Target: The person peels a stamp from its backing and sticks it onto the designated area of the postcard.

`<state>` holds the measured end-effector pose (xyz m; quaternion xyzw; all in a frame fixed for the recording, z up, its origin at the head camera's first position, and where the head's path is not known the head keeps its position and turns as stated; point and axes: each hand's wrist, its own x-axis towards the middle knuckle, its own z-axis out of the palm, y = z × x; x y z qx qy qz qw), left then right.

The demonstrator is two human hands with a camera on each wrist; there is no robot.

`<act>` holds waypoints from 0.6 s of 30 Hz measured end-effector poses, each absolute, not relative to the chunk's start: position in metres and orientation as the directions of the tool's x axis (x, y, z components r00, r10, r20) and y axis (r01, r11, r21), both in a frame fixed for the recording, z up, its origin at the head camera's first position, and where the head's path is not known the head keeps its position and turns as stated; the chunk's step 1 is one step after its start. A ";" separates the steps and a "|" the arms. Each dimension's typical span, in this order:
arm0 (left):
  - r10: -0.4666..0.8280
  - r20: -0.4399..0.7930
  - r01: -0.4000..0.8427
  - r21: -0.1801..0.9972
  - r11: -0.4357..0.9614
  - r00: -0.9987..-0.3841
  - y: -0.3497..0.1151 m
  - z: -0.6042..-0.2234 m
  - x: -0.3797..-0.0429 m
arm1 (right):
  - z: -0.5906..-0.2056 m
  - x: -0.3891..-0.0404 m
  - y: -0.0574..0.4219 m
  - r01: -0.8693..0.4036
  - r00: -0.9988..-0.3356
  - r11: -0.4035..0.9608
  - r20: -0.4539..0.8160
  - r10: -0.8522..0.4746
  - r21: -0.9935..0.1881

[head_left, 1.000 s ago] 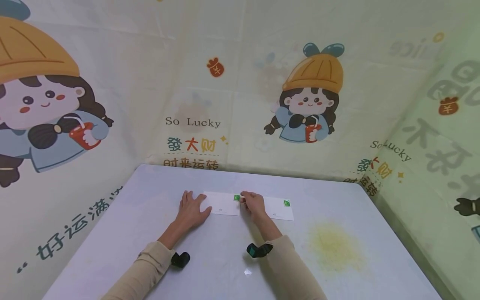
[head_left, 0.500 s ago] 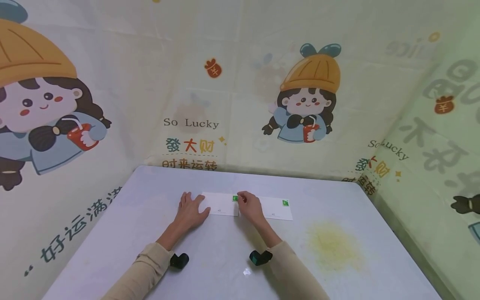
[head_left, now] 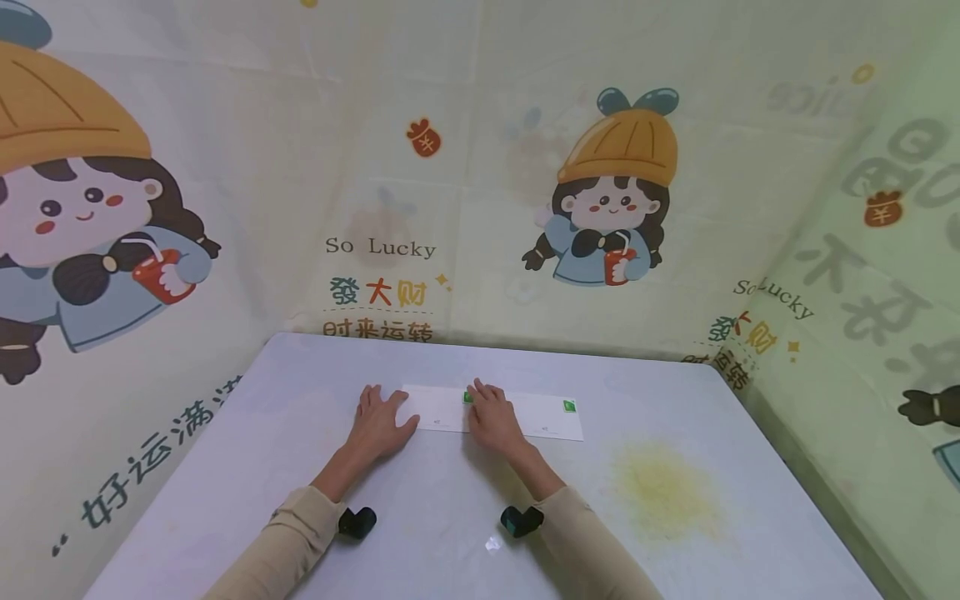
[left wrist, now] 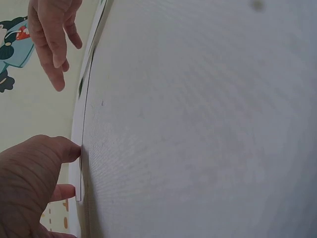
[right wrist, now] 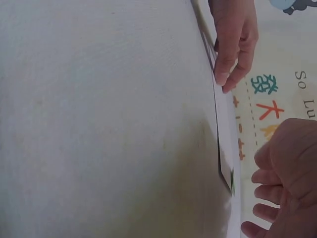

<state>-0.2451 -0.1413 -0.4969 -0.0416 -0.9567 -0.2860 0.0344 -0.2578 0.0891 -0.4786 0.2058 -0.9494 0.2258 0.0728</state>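
Note:
Two white envelopes lie side by side on the table, a left envelope (head_left: 438, 410) and a right envelope (head_left: 551, 421). Each bears a green stamp at its upper right corner; the left envelope's stamp (head_left: 468, 397) is partly covered by fingers, the other stamp (head_left: 569, 406) shows whole. My left hand (head_left: 381, 423) rests at the left end of the left envelope, thumb and fingertips touching its edge, fingers spread. Over the left envelope's right end is my right hand (head_left: 493, 421), its fingers extended beside the stamp and holding nothing visible. In the right wrist view, the right fingers (right wrist: 267, 193) look slightly apart from the paper.
The white table (head_left: 420, 533) has a yellowish stain (head_left: 667, 492) at the right and a small shiny spot (head_left: 492, 544) near the front. A printed cloth (head_left: 480, 200) hangs behind it. Black wrist cameras sit at both cuffs.
My right hand's fingers, pinched together near the stamp before, have straightened out, and the hand has shifted slightly left over the left envelope. The left hand stays in place.

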 end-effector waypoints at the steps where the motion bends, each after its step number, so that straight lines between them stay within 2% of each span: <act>1: 0.059 0.090 0.098 0.544 0.834 -0.994 -0.142 -0.497 -0.245 | -0.478 -0.258 0.089 -0.419 -0.908 0.817 0.207 -0.365 -0.395; 10: 0.057 0.087 0.094 0.525 0.846 -0.995 -0.142 -0.497 -0.244 | -0.484 -0.259 0.082 -0.356 -0.930 0.848 0.063 -0.362 -0.392; 18: 0.059 0.096 0.100 0.520 0.848 -0.994 -0.142 -0.497 -0.243 | -0.483 -0.261 0.080 -0.353 -0.924 0.876 -0.022 -0.381 -0.330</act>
